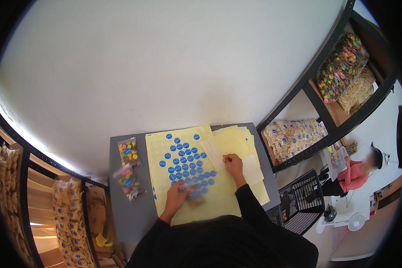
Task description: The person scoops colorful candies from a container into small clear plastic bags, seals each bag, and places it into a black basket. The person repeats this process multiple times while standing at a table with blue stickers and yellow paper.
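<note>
My left hand grips a small clear bag of coloured candies by one edge. The bag is blurred and bears a round blue sticker. Beneath it lies a yellow backing sheet carrying several round blue stickers. My right hand hovers at or over a narrow sheet of small white labels, thumb and fingertips together. Whether a label sits between those fingertips is too small to tell. Two more candy bags, one upper and one lower, lie at the table's left, each with a blue sticker.
The grey table stands against a white wall. More yellow sheets and a white label sheet lie at right. Shelves with bagged snacks flank both sides. Black crates and a person holding a tub are at right.
</note>
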The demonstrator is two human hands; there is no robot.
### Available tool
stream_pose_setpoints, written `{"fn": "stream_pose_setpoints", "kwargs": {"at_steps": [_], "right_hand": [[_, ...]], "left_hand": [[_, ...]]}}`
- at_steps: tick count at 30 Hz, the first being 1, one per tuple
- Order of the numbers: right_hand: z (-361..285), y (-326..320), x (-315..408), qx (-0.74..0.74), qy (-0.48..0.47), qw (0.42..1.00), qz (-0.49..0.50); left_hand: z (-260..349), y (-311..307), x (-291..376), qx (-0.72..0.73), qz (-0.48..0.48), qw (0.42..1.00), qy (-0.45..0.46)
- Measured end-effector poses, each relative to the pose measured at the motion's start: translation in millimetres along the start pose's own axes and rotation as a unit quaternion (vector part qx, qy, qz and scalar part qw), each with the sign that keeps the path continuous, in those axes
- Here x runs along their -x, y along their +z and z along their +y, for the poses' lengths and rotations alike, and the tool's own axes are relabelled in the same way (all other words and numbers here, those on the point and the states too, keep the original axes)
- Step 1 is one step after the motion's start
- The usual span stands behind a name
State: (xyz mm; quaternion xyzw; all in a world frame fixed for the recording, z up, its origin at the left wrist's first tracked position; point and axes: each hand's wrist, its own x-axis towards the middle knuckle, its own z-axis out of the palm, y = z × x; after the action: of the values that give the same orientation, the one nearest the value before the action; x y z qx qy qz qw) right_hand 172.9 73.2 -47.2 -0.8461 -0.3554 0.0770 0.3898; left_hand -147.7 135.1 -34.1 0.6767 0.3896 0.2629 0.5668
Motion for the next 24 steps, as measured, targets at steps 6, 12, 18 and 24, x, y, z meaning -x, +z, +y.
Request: {"fn": "stream_pose_setpoints", "kwargs": {"at_steps": [6, 12, 18, 24], "right_hand": [[-1.8, -1.8, 0.5, 0.014, -0.014, 1.000, -0.010], [-15.2, -9.3, 3.9, 0.001, 0.024, 0.999, -0.039], [-26.4, -5.9, -2.6, 0.095, 0.047, 0.993, -0.051], [-27.9, -3.1, -5.3, 0.158, 0.043, 0.986, -0.044]], "left_hand": [[3.3, -1.6, 0.0, -0.015, -0.003, 1.000, -0.012], [-2.3, -0.8, -1.2, 0.018, -0.008, 1.000, -0.009], [-6.8, -1.8, -2.5, 0.011, -0.014, 1.000, 0.022], [-1.0, -4.4, -7.5, 0.038, -0.029, 0.998, -0.038]]}}
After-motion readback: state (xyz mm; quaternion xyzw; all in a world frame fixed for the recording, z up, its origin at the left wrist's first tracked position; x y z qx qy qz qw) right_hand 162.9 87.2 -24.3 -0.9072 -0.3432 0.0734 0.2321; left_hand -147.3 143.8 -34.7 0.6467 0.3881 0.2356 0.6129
